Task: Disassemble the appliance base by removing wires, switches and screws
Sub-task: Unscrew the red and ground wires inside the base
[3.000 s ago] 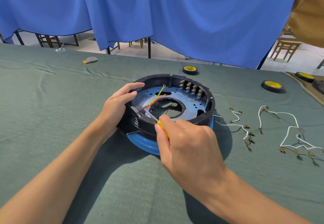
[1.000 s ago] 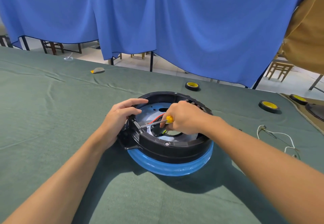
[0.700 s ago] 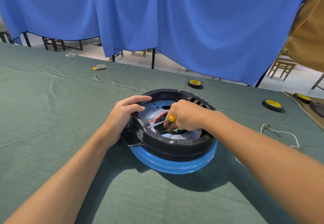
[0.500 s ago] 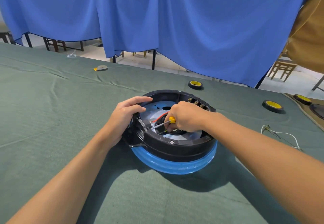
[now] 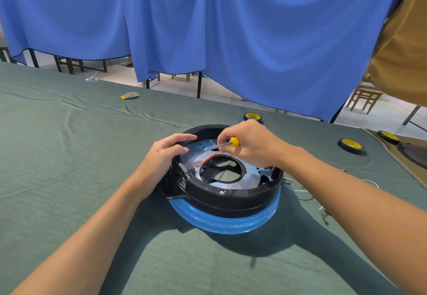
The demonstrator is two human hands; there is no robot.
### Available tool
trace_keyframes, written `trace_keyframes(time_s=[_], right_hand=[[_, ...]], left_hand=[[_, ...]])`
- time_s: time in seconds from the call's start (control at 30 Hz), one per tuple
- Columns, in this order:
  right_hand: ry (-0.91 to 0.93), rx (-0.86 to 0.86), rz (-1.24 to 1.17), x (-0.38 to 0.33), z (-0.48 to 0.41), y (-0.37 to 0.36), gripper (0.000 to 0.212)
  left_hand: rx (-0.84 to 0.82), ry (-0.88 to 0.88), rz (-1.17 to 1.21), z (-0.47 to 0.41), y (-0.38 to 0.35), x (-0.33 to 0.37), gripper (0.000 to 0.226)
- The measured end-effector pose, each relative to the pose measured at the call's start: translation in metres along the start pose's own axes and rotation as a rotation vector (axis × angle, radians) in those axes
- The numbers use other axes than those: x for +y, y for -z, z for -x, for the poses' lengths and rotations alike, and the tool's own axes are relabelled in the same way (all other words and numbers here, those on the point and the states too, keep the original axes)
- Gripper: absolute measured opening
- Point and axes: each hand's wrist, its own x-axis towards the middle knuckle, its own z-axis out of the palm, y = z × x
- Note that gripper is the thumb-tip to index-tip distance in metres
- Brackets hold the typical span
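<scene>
**A:** Two hands at work. Your left hand (image 5: pixel 161 156) holds the left rim of the appliance base (image 5: pixel 231 200), with its fingers (image 5: pixel 182 149) curled over the black ring.

**B:** Your right hand (image 5: pixel 253 145) is clenched round the yellow handle of a screwdriver (image 5: pixel 235 141). The shaft points left and slightly down over the far part of the blue inner plate. It is blurred, so I cannot tell whether the tip touches anything.

**A:** Your base sits on the green-clothed bench (image 5: pixel 69 179) straight in front of you, black ring on top and blue part beneath. A red wire (image 5: pixel 209 158) lies across the plate, beside the central opening.

**B:** You have one screw (image 5: pixel 221 192) showing in the near wall of the ring.

**A:** On your right, white wires (image 5: pixel 302 190) lie loose on the bench, just beside the base.

**B:** A tape roll (image 5: pixel 251 116) with a yellow core sits just behind your right hand. Another tape roll (image 5: pixel 351 145) is well apart to the right. A blue curtain (image 5: pixel 254 40) hangs behind the bench.
</scene>
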Motion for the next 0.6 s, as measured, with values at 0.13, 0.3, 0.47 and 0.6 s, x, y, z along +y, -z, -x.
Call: trace_keyframes(time_s=[0.13, 0.3, 0.47, 0.6], right_hand=[[-0.139, 0.234, -0.404, -0.010, 0.011, 0.029, 0.008], [-0.366, 0.198, -0.525, 0.013, 0.042, 0.060, 0.014], [-0.646, -0.008, -0.452, 0.041, 0.087, 0.058, 0.021], [-0.786, -0.184, -0.376, 0.043, 0.116, 0.039, 0.039]], left_hand=[[-0.003, -0.025, -0.043, 0.001, -0.001, -0.002, 0.037], [0.072, -0.141, -0.268, -0.002, 0.002, 0.000, 0.028], [0.059, -0.245, -0.358, 0.002, -0.002, 0.002, 0.029], [0.020, -0.222, -0.395, 0.006, -0.005, 0.002, 0.023]])
